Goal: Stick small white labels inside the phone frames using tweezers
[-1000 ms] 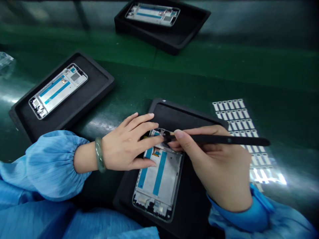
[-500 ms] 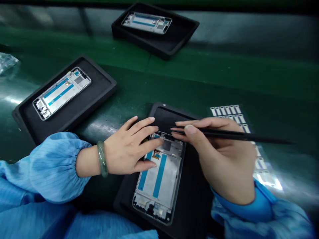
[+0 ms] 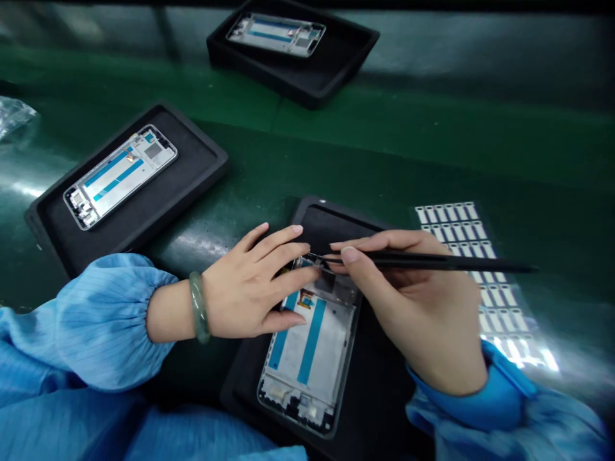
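Passage: bench (image 3: 307,150) between far tray (image 3: 339,61) and near tray (image 3: 331,221). Obstacles over phone frame (image 3: 310,339): left hand (image 3: 245,288), right hand (image 3: 423,314); clearance uncertain.

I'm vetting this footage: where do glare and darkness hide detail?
Head view: glare washes out the lower end of the label sheet; head view: the near tray fades into darkness at lower right, and the dark tool is unclear at its tip.

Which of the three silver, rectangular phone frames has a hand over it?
The silver, blue-striped frame in the nearest black rectangular tray: the left hand partly covers it; the other two frames lie uncovered.
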`<state>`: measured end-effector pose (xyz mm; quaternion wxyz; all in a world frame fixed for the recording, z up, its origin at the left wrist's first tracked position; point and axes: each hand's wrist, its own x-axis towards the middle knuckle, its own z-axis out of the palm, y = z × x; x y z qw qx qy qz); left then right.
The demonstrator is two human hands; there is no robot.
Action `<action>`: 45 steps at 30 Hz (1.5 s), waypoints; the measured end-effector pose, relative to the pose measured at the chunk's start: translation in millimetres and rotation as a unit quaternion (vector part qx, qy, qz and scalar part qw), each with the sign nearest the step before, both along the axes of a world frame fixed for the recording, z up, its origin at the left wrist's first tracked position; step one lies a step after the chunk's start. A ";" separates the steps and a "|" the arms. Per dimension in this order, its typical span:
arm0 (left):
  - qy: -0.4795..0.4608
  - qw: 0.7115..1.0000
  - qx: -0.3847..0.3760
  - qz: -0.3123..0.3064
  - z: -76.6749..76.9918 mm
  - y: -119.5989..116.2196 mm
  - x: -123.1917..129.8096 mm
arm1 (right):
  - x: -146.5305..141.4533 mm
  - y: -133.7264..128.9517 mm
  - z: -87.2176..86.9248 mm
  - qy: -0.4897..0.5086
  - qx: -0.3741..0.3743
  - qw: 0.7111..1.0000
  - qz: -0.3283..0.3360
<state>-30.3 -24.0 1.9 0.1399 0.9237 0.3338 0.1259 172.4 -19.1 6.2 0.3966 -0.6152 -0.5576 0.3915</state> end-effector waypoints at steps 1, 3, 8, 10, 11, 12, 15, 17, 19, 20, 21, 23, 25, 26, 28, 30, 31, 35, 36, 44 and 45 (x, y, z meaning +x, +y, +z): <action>0.002 1.000 -0.001 0.000 0.0 0.1 0.0 | 0.0 0.1 -0.1 -0.005 0.000 1.000 0.001; 0.004 1.000 0.000 -0.001 0.0 0.4 0.0 | 0.2 0.2 -0.7 -0.016 0.004 1.000 0.000; 0.001 1.000 0.006 -0.005 -0.5 1.1 0.1 | 1.7 0.7 -3.7 -0.029 0.015 0.999 0.002; -0.001 1.000 0.006 -0.004 -0.6 1.0 0.3 | 1.8 1.0 -3.9 -0.036 0.014 0.999 0.006; -0.002 1.000 0.006 -0.003 -0.7 1.0 0.4 | 1.6 1.1 -3.7 -0.038 0.014 0.999 0.008; -0.002 1.000 0.006 -0.003 -0.7 0.9 0.5 | 1.2 1.2 -3.4 -0.040 0.015 0.999 0.010; -0.005 1.000 0.007 -0.002 -0.9 0.4 0.7 | -0.2 1.1 -2.2 -0.039 0.023 0.999 0.013; -0.008 1.000 0.007 0.001 -1.3 0.2 0.5 | -1.1 0.7 -1.4 -0.032 0.027 0.999 0.015; -0.011 1.000 0.006 0.003 -1.6 0.2 0.2 | -1.7 0.0 -0.6 -0.017 0.035 0.999 0.006; -0.012 1.000 0.006 0.002 -1.8 0.2 0.0 | -2.0 -0.4 -0.1 -0.011 0.040 0.999 0.000; -0.012 1.000 0.006 0.001 -1.9 0.3 -0.2 | -2.2 -0.7 0.4 -0.008 0.045 0.999 -0.006; -0.009 1.000 0.006 -0.001 -1.6 0.5 -0.4 | -2.6 -1.4 1.4 -0.008 0.052 0.999 -0.007; -0.003 1.000 0.007 -0.001 -0.8 0.8 -0.3 | -2.8 -2.0 2.0 -0.012 0.055 0.998 0.003; 0.001 1.000 0.008 -0.001 -0.2 0.9 -0.1 | -2.7 -2.2 2.0 -0.015 0.058 0.998 0.006; 0.009 1.000 0.010 0.000 0.9 0.9 0.5 | -2.3 -2.3 1.0 -0.021 0.070 0.997 0.007; 0.013 1.000 0.011 0.001 1.8 0.9 1.1 | -1.5 -2.2 -0.7 -0.027 0.081 0.996 0.009; 0.014 1.000 0.012 0.002 2.1 0.8 1.5 | -1.0 -2.0 -1.6 -0.030 0.084 0.996 0.012; 0.018 1.000 0.016 0.004 2.4 0.2 3.2 | 0.1 -1.4 -2.8 -0.033 0.085 0.996 0.022; 0.021 1.000 0.017 0.005 2.4 0.0 3.6 | -0.1 -1.3 -2.3 -0.033 0.084 0.996 0.020; 0.028 0.999 0.017 0.009 3.2 -0.8 4.8 | -1.0 -0.2 -0.6 -0.044 0.077 0.996 0.022; 0.030 0.999 0.019 0.010 3.6 -0.8 5.0 | -0.9 0.1 -0.6 -0.044 0.076 0.996 0.025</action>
